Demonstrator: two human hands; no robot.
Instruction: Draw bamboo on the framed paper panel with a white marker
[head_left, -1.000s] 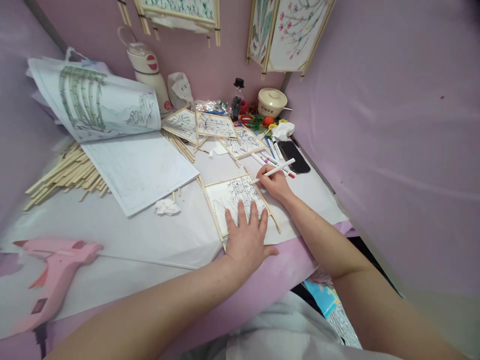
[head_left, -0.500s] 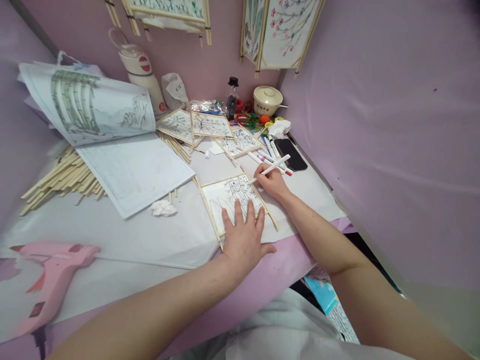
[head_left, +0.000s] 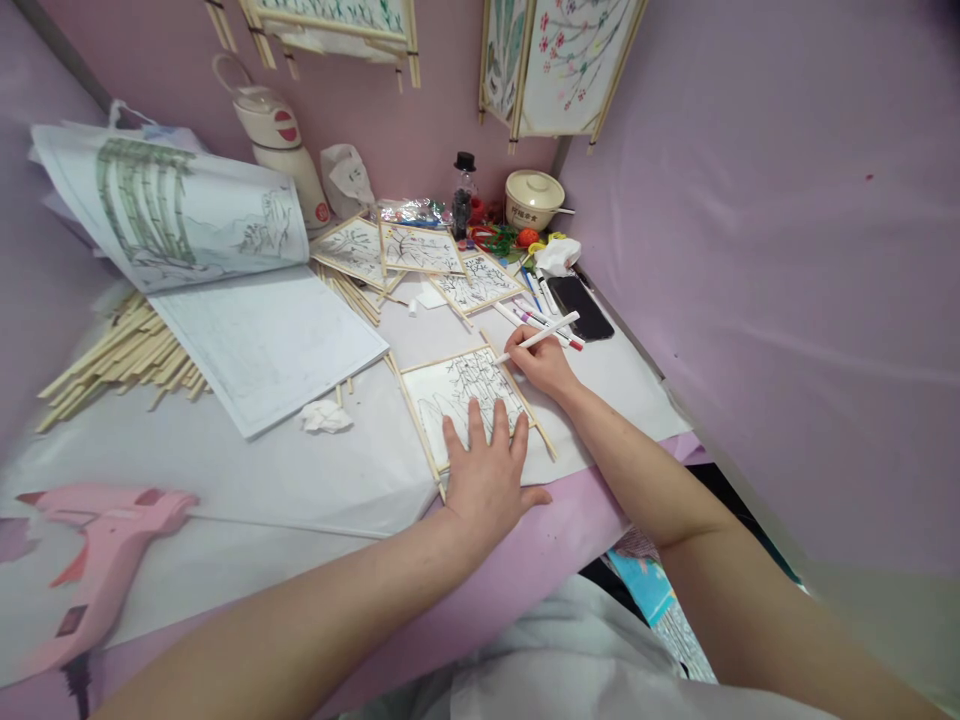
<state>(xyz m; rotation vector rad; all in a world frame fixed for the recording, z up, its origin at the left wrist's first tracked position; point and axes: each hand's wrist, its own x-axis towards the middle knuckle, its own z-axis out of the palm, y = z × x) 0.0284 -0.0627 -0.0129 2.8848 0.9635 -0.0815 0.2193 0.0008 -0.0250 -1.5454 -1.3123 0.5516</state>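
**Pen at drawing**

Right hand: grip closed round pen, tip by the drawing's right side, near its far corner; contact unclear. Left hand: grip unclenched, fingers spread over the near side, nothing grasped. Drawing lies on table, right of sketchbook.

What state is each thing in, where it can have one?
Framed drawing, flat, partly covered.
Left hand, open, fingers spread.
Right hand, closed around the white pen.
Sketchbook, open, page curled up.
Phone, screen dark.
Cream pot, lid on.
Small bottle, capped.
Flask, lid on.
Glue gun, on its side.
Tissue, crumpled.
Sticks, heaped.
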